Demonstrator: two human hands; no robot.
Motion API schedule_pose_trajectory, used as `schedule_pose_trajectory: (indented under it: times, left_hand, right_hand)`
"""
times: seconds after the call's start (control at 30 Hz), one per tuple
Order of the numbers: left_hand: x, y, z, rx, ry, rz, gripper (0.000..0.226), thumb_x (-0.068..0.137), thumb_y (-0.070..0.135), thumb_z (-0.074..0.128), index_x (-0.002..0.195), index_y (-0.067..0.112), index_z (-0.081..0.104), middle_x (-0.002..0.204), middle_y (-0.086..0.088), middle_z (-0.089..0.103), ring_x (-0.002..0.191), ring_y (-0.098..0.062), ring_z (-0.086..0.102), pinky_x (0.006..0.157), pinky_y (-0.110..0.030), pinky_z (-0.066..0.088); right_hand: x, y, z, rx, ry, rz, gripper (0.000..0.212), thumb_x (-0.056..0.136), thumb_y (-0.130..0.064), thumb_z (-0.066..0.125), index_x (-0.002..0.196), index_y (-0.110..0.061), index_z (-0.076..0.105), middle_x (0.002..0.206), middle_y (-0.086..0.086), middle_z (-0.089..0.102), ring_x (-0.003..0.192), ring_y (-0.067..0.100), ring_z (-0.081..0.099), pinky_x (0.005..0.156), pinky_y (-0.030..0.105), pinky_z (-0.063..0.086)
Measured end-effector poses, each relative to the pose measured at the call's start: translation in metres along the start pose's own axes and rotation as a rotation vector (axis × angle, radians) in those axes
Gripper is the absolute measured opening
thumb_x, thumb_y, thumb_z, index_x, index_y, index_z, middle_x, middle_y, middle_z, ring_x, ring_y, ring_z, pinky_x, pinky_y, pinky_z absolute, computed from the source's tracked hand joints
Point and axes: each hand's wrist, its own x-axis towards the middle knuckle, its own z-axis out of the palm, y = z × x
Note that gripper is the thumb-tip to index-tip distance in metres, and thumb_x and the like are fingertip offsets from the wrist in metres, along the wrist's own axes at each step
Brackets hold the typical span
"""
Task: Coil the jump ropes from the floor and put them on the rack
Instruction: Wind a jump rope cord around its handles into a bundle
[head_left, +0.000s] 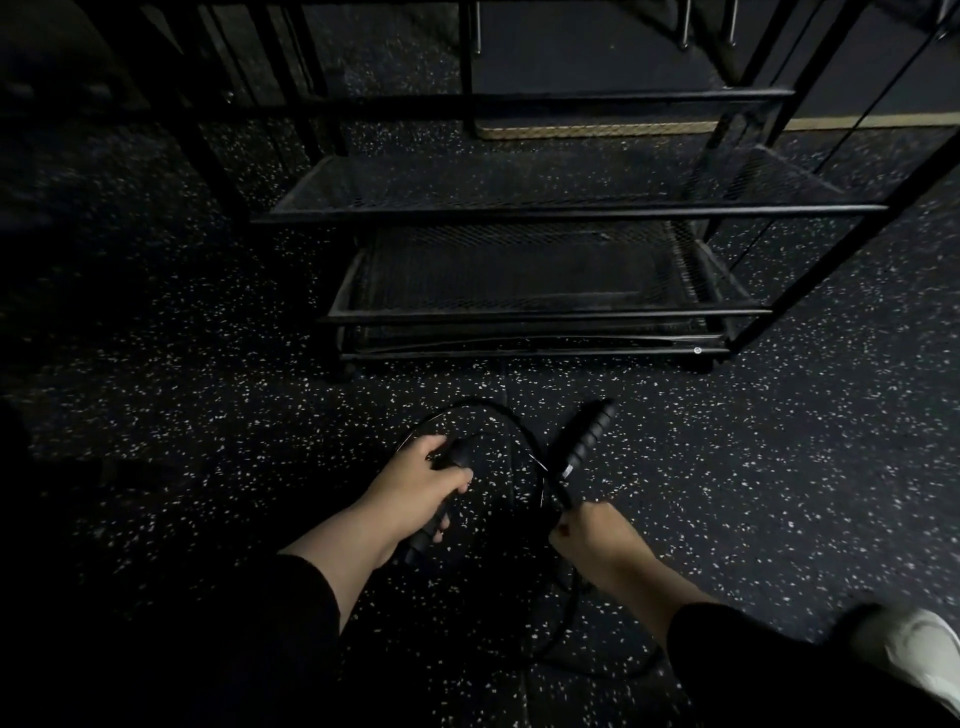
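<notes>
A black jump rope (498, 415) loops over the speckled floor in front of me. My left hand (421, 483) grips one black handle (460, 457), which runs down through the fist. My right hand (587, 530) grips the rope at the base of the other ribbed handle (589, 436), which points up and away from me. More cord (597, 670) trails on the floor below my right arm. The black metal rack (545, 210) with mesh shelves stands just beyond the rope, and its shelves hold nothing.
Dark speckled rubber floor (805, 441) lies all around. Black frame bars (218, 171) rise at the left and right of the rack. A white shoe (914, 660) shows at the bottom right. The scene is dim.
</notes>
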Motion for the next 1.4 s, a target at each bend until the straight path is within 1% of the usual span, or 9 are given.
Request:
schedule_pose_trajectory:
  times: [0.1,0.27,0.47,0.67,0.8,0.87,1.0,1.13,1.4]
  left_hand:
    - [-0.001,-0.002,-0.003,0.022,-0.001,-0.006,0.069,0.092,0.025,0.069,0.153,0.029,0.036,0.115,-0.004,0.069,0.060,-0.018,0.065,0.054,-0.030,0.054]
    - [-0.001,-0.006,-0.005,-0.003,0.023,-0.038,0.066,0.095,0.025,0.065,0.155,0.025,0.035,0.103,-0.007,0.075,0.058,-0.017,0.063,0.053,-0.030,0.053]
    - [-0.002,-0.007,-0.003,-0.005,0.020,-0.065,0.065,0.098,0.022,0.060,0.156,0.024,0.032,0.104,-0.012,0.074,0.058,-0.017,0.062,0.052,-0.030,0.054]
    - [-0.005,-0.005,0.000,0.016,0.019,-0.062,0.064,0.098,0.023,0.059,0.155,0.026,0.032,0.104,-0.009,0.073,0.060,-0.018,0.061,0.053,-0.030,0.054]
    - [-0.008,-0.002,-0.001,0.005,0.019,-0.063,0.064,0.099,0.022,0.059,0.156,0.027,0.030,0.106,-0.011,0.073,0.060,-0.017,0.060,0.053,-0.030,0.053]
    - [-0.010,0.001,-0.001,-0.008,0.018,-0.073,0.064,0.099,0.021,0.058,0.156,0.027,0.030,0.107,-0.013,0.073,0.059,-0.017,0.060,0.052,-0.030,0.052]
    - [-0.015,0.017,-0.006,-0.002,0.028,-0.090,0.048,0.100,0.023,0.057,0.145,0.023,0.043,0.098,-0.014,0.070,0.057,-0.017,0.058,0.047,-0.027,0.050]
    - [-0.028,0.042,-0.011,-0.102,0.073,-0.158,0.028,0.099,0.031,0.062,0.110,0.005,0.064,0.080,-0.010,0.066,0.050,-0.020,0.056,0.048,-0.028,0.048]
    - [-0.102,0.109,-0.016,-0.312,0.135,-0.124,0.033,0.092,0.040,0.065,0.103,0.010,0.073,0.090,-0.008,0.080,0.089,-0.030,0.076,0.093,-0.050,0.057]
  right_hand:
    - [-0.003,-0.009,0.004,-0.029,-0.065,-0.049,0.028,0.093,-0.031,0.052,0.070,-0.015,0.051,0.077,0.006,0.059,0.076,0.026,0.058,0.063,0.029,0.037]
    - [0.002,-0.002,-0.008,-0.076,0.160,-0.054,0.034,0.105,-0.027,0.040,0.137,-0.020,0.048,0.125,0.015,0.065,0.109,0.034,0.065,0.088,0.043,0.056]
    - [0.028,0.015,-0.034,-0.632,0.057,-0.199,0.046,0.107,-0.026,0.036,0.153,-0.031,0.044,0.172,-0.004,-0.008,0.157,0.033,0.000,0.118,0.061,0.022]
    - [0.036,0.011,-0.040,-0.771,0.040,-0.254,0.048,0.108,-0.020,0.036,0.156,-0.027,0.039,0.171,0.007,0.004,0.158,0.035,-0.002,0.122,0.067,0.006]
    - [0.034,0.006,-0.041,-0.522,0.217,-0.209,0.043,0.104,-0.020,0.047,0.146,-0.024,0.044,0.140,0.013,0.040,0.129,0.033,0.049,0.120,0.058,0.029]
    - [0.030,0.007,-0.044,-0.277,0.312,-0.183,0.032,0.102,-0.017,0.052,0.132,-0.023,0.044,0.120,0.009,0.047,0.092,0.030,0.062,0.089,0.049,0.055]
    - [0.027,0.003,-0.056,0.231,0.274,0.020,0.031,0.094,-0.024,0.064,0.112,-0.017,0.040,0.094,0.012,0.065,0.069,0.025,0.062,0.054,0.033,0.045]
    - [-0.001,-0.023,-0.088,0.750,0.071,0.258,0.033,0.092,-0.028,0.073,0.102,0.003,0.065,0.083,0.016,0.073,0.054,0.019,0.061,0.047,0.029,0.050]
    - [-0.120,-0.103,-0.136,1.123,-0.042,-0.043,0.029,0.098,-0.029,0.066,0.094,0.000,0.067,0.074,0.013,0.067,0.057,0.022,0.064,0.048,0.029,0.052]
